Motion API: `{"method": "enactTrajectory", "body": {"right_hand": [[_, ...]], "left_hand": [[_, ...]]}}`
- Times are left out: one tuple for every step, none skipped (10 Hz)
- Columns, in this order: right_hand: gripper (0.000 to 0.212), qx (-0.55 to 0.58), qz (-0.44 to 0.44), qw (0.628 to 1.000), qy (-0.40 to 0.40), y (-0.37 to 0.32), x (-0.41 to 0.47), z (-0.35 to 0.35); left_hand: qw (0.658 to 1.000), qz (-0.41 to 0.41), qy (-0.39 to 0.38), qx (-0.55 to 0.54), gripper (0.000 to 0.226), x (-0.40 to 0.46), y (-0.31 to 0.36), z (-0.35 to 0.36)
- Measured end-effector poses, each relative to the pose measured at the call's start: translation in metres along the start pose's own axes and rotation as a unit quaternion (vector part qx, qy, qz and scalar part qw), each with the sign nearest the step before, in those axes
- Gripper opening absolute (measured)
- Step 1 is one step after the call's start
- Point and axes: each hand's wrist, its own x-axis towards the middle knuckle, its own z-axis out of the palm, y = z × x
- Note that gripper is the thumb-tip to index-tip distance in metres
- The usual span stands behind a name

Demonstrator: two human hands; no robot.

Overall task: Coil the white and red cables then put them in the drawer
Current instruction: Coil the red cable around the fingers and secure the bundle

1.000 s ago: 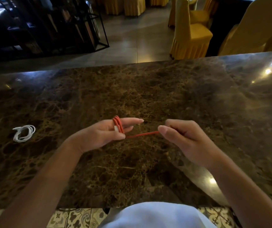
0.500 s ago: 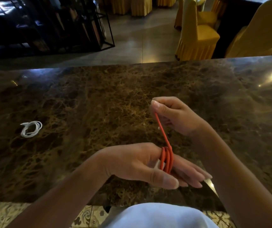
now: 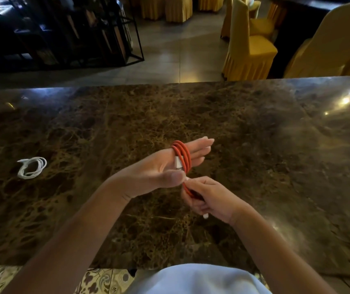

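- Left hand (image 3: 165, 166): I hold it palm up over the table (image 3: 254, 145), fingers straight and together, serving as the former for the coil. The thumb presses a white plug against the palm, so one end is pinned there.
- Red cable (image 3: 183, 158): several turns lie side by side round my left fingers, close to the knuckles. From the bundle a short free run drops to the hand below.
- Right hand (image 3: 208, 198): it sits just under the left thumb, fingers curled round the free run of red cable. A small white tip, which I take to be the other plug, pokes out beneath the hand.
- White cable (image 3: 31, 167): it rests on the table well to the left, already gathered in a loose loop, apart from both hands.
- Step in hand: I judge this to be the last part of winding the red cable; little free length appears to remain.
- Next move: it calls for carrying the tail once more round the fingers, or tucking it under the turns, with steady tension so the loops do not spread toward the fingertips.
- After that: the coil must slide off the left fingers without springing open, then both cables go to the drawer.
- Drawer: not in view, so I cannot tell where it stands or whether it is open.
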Motion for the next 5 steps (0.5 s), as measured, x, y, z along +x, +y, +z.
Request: {"method": "enactTrajectory", "body": {"right_hand": [[0.056,-0.144,-0.017,0.985,0.094,-0.007,-0.008,0.002],[0.027,-0.27,-0.1,0.941,0.179,-0.009,-0.014,0.007],[0.036,-0.319,-0.161,0.903,0.24,-0.015,-0.021,0.013],[0.022,-0.351,-0.217,0.883,0.225,-0.033,-0.028,0.013],[0.022,-0.388,-0.231,0.879,0.154,-0.045,-0.029,0.016]], "left_hand": [[0.992,0.081,0.015,-0.096,0.121,-0.007,0.051,0.017],[0.97,0.083,0.099,-0.204,0.12,-0.008,0.063,0.015],[0.957,0.07,0.16,-0.232,0.12,-0.009,0.064,0.011],[0.955,0.053,0.174,-0.235,0.125,-0.006,0.055,0.014],[0.955,0.016,0.139,-0.263,0.127,-0.004,0.051,0.024]]}}
